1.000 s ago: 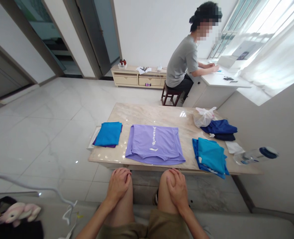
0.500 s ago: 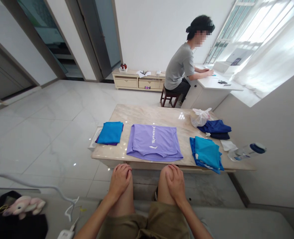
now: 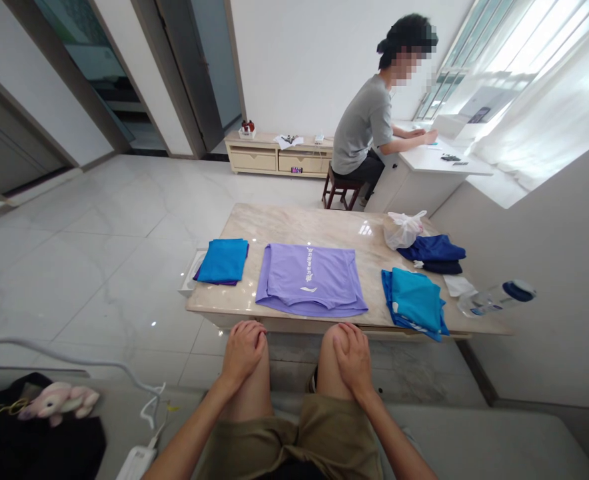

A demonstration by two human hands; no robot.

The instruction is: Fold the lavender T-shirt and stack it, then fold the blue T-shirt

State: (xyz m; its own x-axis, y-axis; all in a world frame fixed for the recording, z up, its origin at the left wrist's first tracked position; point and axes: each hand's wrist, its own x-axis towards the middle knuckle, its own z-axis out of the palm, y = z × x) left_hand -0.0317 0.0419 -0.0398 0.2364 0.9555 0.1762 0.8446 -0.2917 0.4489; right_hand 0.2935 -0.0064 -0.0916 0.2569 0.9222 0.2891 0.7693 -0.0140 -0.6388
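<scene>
My left hand [image 3: 245,348] rests flat over my left knee, fingers stretched out, holding nothing. Likewise my right hand [image 3: 352,355] lies over the right knee with its fingers extended. Just beyond the knees, a purple T-shirt [image 3: 314,280] lies partly folded on the marble-topped table [image 3: 274,223], white lettering running down its middle. To its left is a folded stack of cloth, blue [image 3: 223,260] on top with purple beneath. Folded turquoise-blue clothes [image 3: 416,299] sit to its right, overhanging the front edge slightly. Neither hand touches any of the clothes.
A plastic bag [image 3: 403,230], dark blue clothes [image 3: 432,252] and a clear bottle [image 3: 497,298] stand at the table's right end. Beyond, a person [image 3: 362,127] sits on a stool at a white desk [image 3: 439,161]. A plush toy [image 3: 62,402] and power strip [image 3: 137,462] lie left.
The view has shifted slightly, so the table and clothes sit a little higher in the picture. My hands stay on my knees. The seated person's hand has moved slightly on the desk.
</scene>
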